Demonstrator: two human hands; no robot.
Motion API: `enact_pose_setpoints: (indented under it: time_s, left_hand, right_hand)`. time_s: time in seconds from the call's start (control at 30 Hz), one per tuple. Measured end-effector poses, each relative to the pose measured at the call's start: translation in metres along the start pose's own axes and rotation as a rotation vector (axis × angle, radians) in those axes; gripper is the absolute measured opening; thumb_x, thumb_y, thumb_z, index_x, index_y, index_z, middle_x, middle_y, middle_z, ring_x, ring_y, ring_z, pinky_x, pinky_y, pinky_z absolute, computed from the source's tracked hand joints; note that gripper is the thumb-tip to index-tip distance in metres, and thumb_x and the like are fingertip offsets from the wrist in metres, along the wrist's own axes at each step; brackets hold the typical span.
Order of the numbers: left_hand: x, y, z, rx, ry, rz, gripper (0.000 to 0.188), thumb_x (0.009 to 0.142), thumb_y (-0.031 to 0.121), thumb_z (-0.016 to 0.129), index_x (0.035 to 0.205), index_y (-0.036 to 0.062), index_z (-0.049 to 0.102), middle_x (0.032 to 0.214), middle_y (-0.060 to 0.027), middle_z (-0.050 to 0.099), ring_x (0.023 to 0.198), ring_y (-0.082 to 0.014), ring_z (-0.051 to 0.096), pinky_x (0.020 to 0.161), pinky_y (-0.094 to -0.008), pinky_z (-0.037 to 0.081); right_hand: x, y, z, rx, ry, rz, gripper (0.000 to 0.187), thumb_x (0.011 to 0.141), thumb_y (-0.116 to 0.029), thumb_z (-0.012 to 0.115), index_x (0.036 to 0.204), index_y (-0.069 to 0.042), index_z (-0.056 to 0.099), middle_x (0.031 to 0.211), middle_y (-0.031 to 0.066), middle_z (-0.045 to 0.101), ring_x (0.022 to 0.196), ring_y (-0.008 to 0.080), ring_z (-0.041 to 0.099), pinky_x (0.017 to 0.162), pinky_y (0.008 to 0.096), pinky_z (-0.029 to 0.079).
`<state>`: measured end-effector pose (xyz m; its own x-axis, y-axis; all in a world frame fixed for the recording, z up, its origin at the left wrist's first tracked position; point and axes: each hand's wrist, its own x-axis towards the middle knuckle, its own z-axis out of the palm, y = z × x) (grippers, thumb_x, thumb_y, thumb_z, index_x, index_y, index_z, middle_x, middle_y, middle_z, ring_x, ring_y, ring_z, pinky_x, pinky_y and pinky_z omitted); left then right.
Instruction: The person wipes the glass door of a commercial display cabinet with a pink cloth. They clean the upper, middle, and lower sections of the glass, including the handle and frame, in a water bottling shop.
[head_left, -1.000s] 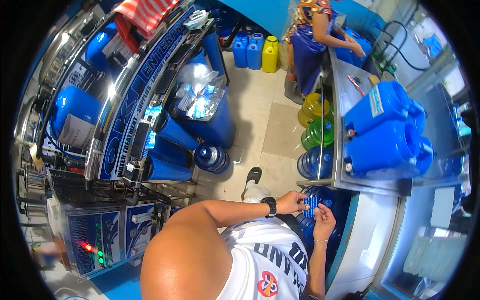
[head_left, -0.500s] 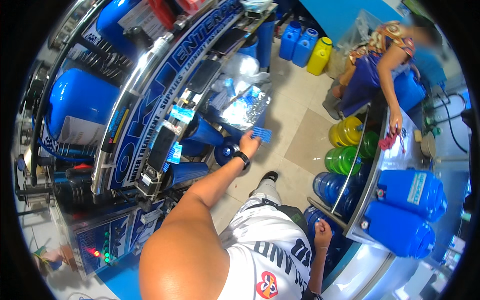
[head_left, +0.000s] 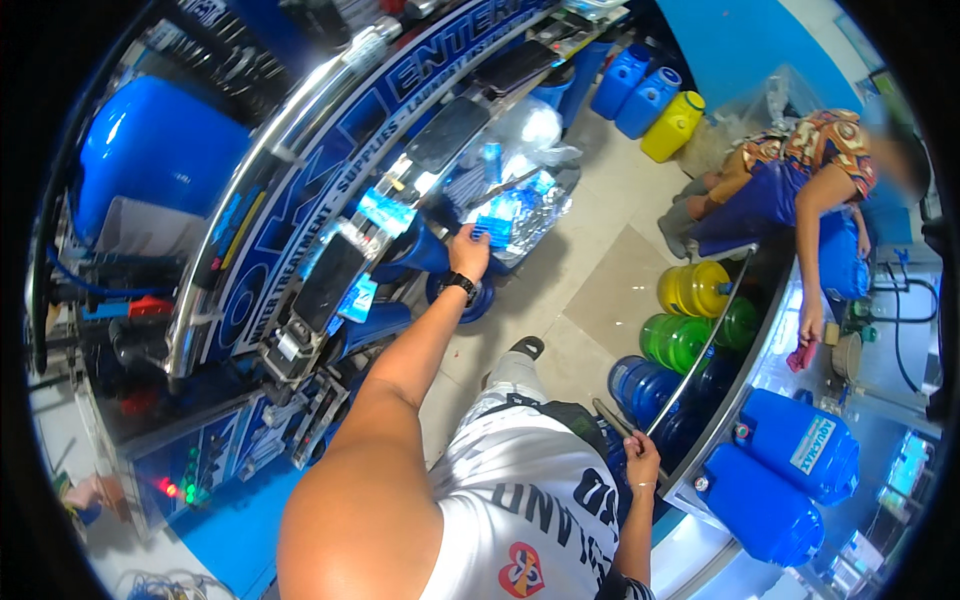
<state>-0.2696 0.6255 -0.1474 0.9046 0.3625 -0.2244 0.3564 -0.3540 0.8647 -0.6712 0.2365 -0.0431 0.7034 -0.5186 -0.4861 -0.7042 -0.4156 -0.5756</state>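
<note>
My left hand point(head_left: 468, 252), with a black watch at the wrist, is closed on a small flat blue packet point(head_left: 486, 230). It reaches to the near edge of a pile of shiny silver wrapping point(head_left: 540, 212) beside the long display counter point(head_left: 400, 100). The packet overlaps the pile, and I cannot tell whether they touch. My right hand point(head_left: 642, 462) is low at my side, fingers curled, next to the end of a metal rail point(head_left: 683, 393). What it holds, if anything, is hidden.
Round yellow point(head_left: 693, 290), green point(head_left: 675, 340) and blue water bottles point(head_left: 640, 385) stand under the right-hand counter. Two blue containers point(head_left: 800, 445) rest on top. A seated person point(head_left: 825, 160) reaches a hand with a red cloth point(head_left: 800, 357) onto that counter. Blue and yellow jugs point(head_left: 672, 127) stand farther back.
My left hand has moved left with the blue packet, from over the floor to the silver pile. My right hand has come closer to the rail. The view has shifted somewhat.
</note>
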Motion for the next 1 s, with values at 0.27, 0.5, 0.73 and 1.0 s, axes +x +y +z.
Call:
enact_pose_setpoints:
  time_s: [0.27,0.5,0.73,1.0]
  left_hand:
    - [0.049,0.027,0.049,0.297,-0.065,0.338,0.029,0.086,0.023,0.074,0.108,0.0045,0.076,0.103,-0.0223,0.071,0.099,-0.0397,0.068,0.090,-0.0467,0.053]
    - [0.073,0.033,0.070,0.467,-0.097,0.358,0.040,0.086,0.023,0.073,0.124,0.0075,0.072,0.113,-0.0229,0.074,0.100,-0.0396,0.072,0.093,-0.0475,0.055]
    - [0.072,0.058,0.058,0.590,0.031,0.524,0.071,0.078,0.010,0.084,0.141,0.0081,0.053,0.134,-0.0221,0.052,0.125,-0.0431,0.054,0.105,-0.0501,0.046]
    - [-0.043,0.108,0.157,0.309,-0.246,0.950,0.036,0.082,0.014,0.075,0.117,0.0085,0.067,0.119,-0.0185,0.058,0.115,-0.0407,0.055,0.101,-0.0507,0.045]
  right_hand:
    - [0.007,0.016,0.002,-0.015,-0.006,-0.011,0.032,0.092,-0.010,0.076,0.119,0.005,0.070,0.090,0.0063,0.071,0.079,0.0112,0.063,0.076,0.0259,0.052]
    - [-0.036,0.055,0.007,-0.056,0.003,0.041,0.033,0.090,-0.017,0.077,0.117,0.002,0.072,0.099,0.0152,0.075,0.088,0.0245,0.072,0.084,0.0350,0.056]
    - [-0.059,0.077,0.006,-0.134,0.108,0.085,0.036,0.092,-0.024,0.077,0.120,-0.002,0.071,0.108,0.0184,0.077,0.099,0.0276,0.075,0.090,0.0349,0.057]
    - [-0.068,0.080,0.027,0.117,0.215,0.261,0.035,0.092,-0.020,0.077,0.121,0.000,0.071,0.111,0.0177,0.077,0.101,0.0274,0.075,0.089,0.0343,0.058]
